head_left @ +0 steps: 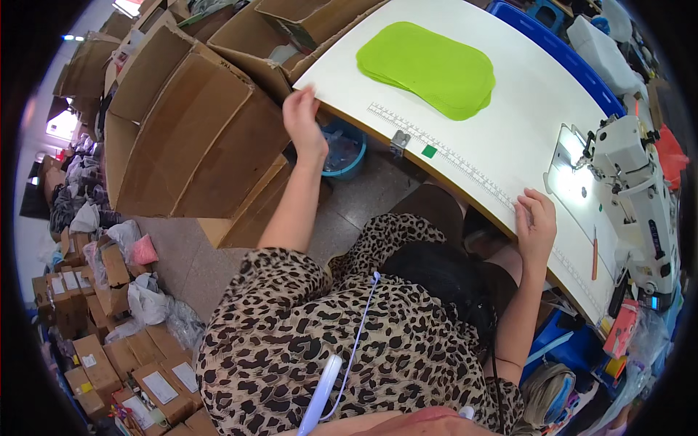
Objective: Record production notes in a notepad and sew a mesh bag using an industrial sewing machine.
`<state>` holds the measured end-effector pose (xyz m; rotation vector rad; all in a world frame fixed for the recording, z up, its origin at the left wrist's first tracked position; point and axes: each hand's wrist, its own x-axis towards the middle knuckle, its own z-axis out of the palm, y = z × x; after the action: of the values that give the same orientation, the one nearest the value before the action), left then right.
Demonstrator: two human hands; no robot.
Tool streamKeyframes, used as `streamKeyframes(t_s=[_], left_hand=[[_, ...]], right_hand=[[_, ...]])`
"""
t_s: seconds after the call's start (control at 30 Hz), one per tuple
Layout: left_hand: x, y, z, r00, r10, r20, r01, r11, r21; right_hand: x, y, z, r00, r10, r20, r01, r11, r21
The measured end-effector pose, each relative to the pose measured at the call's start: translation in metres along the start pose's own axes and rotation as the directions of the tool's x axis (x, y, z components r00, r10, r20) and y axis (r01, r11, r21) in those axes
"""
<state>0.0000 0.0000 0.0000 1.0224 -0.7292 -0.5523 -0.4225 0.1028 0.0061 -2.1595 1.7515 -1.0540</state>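
Note:
My left hand [302, 125] is at the left corner of the white table [331, 83], beside a cardboard box. Its fingers look loosely bent and slightly blurred, and no object shows in them. My right hand [536, 224] rests on the table's near edge, fingers apart and nothing in them. A stack of lime-green rounded sheets [429, 69] lies on the far part of the tabletop, away from both hands. To the right of my right hand stands a white sewing machine [632, 182], its lamp lit over the metal needle plate [563, 161].
Along the near edge run a printed ruler strip [458, 163], a grey metal clamp [399, 142] and a green patch [429, 151]. An orange-handled tool [595, 258] lies near the machine. Large cardboard boxes [196, 131] crowd the left; a blue bucket [345, 152] sits below the table.

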Motion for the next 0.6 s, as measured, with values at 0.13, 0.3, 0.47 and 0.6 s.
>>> streamKeyframes(t_s=[0.13, 0.3, 0.47, 0.6], left_hand=[[-0.036, -0.082, -0.006, 0.614, -0.789, 0.029, 0.756, 0.577, -0.309], [-0.049, -0.080, 0.033, 0.646, -0.531, 0.548, 0.763, 0.461, -0.453], [-0.052, -0.101, 0.001, 0.574, -0.630, 0.523, 0.817, 0.396, -0.420], [-0.055, -0.083, 0.012, 0.587, -0.606, 0.537, 0.805, 0.503, -0.313]], right_hand=[[0.019, 0.015, -0.025, 0.999, -0.019, 0.035, 0.022, 0.997, -0.076], [0.013, 0.026, -0.025, 0.998, -0.019, 0.053, 0.020, 1.000, -0.017], [0.027, 0.023, -0.028, 0.990, 0.011, 0.144, -0.004, 0.999, -0.052], [0.056, -0.015, -0.016, 0.990, -0.086, 0.112, 0.091, 0.995, -0.035]])
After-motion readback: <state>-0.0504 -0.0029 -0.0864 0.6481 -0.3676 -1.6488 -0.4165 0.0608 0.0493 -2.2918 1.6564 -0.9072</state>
